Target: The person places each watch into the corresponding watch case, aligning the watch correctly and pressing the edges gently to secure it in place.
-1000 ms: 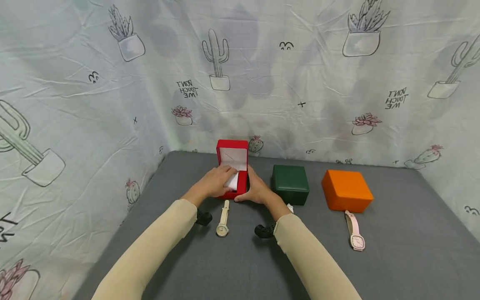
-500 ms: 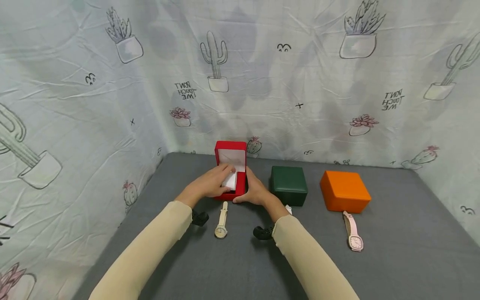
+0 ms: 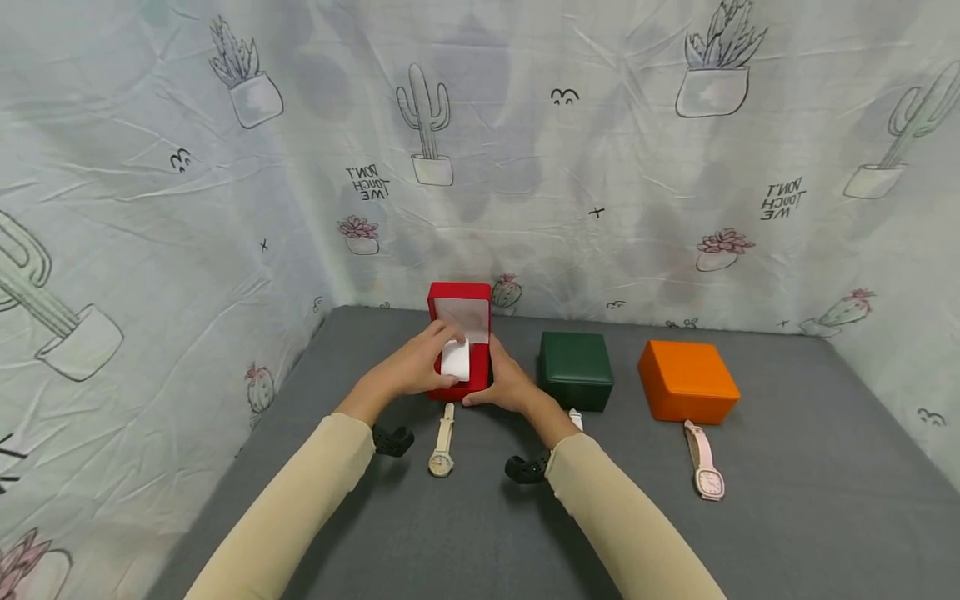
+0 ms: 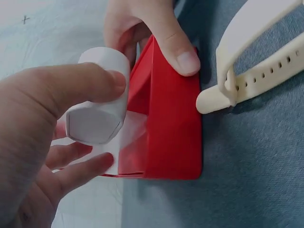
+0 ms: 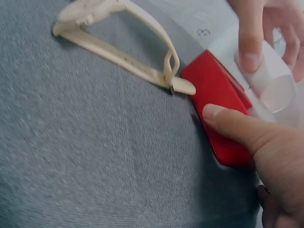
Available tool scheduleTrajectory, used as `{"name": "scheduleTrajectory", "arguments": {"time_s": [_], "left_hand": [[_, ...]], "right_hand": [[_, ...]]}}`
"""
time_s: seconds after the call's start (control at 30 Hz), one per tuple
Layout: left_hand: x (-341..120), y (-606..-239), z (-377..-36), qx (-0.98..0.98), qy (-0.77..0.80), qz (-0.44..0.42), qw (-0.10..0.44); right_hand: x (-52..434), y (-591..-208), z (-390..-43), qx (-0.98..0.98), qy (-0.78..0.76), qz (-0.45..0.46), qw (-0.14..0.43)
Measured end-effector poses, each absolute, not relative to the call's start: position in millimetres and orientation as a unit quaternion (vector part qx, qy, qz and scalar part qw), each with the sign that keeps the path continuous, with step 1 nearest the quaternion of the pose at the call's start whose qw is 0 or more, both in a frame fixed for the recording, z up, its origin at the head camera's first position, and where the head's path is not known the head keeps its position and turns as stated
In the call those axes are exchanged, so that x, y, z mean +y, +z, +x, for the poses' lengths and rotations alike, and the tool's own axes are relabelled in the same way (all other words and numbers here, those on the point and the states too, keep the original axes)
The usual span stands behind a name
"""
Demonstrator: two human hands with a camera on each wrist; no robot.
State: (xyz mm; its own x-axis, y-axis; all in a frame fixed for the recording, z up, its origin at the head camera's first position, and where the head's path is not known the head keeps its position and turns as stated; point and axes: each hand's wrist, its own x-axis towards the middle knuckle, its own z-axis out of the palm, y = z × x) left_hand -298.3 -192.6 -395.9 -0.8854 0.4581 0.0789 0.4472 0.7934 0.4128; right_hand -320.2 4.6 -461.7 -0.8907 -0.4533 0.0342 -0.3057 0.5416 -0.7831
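I see the white cushion [image 4: 97, 107] pinched between my left hand's [image 3: 408, 369] thumb and fingers [image 4: 78, 168], just above the open red box [image 3: 459, 350] on the tabletop [image 3: 465, 517]. Its long axis runs roughly level, one end facing the left wrist camera. My right hand [image 3: 510, 385] clamps the box's side, thumb on its front.

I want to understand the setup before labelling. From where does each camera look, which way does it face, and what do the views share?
Head: worn on the head, looking forward and down at the red box, both sleeves and hands visible.
Left wrist: on the left wrist, close on the left hand gripping the white watch cushion.
Right wrist: on the right wrist, facing the right hand holding the box.
Shared: all three show the red box, the cushion and the cream watch.
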Motion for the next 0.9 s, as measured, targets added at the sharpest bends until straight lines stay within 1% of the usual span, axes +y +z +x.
{"name": "scheduleTrajectory", "arguments": {"time_s": [0.13,0.37,0.5,0.67,0.9], "left_hand": [[-195.9,-401.7,-296.2,0.943,0.25,0.219,0.021],[-201.8,-414.4,-295.7,0.921,0.326,0.215,-0.011],[-206.7,-422.1,-292.9,0.902,0.375,0.212,-0.034],[-212.5,-428.6,-286.1,0.874,0.439,0.205,-0.048],[-219.4,-438.0,-278.6,0.839,0.507,0.194,-0.045]], "right_hand": [[2.8,-459.0,-314.1,0.87,-0.433,-0.222,0.076],[0.8,-455.0,-304.2,0.86,-0.442,-0.249,0.052],[1.6,-454.2,-298.1,0.864,-0.434,-0.249,0.054],[3.9,-452.5,-290.1,0.869,-0.422,-0.251,0.052],[4.5,-450.4,-276.8,0.88,-0.406,-0.241,0.05]]}}
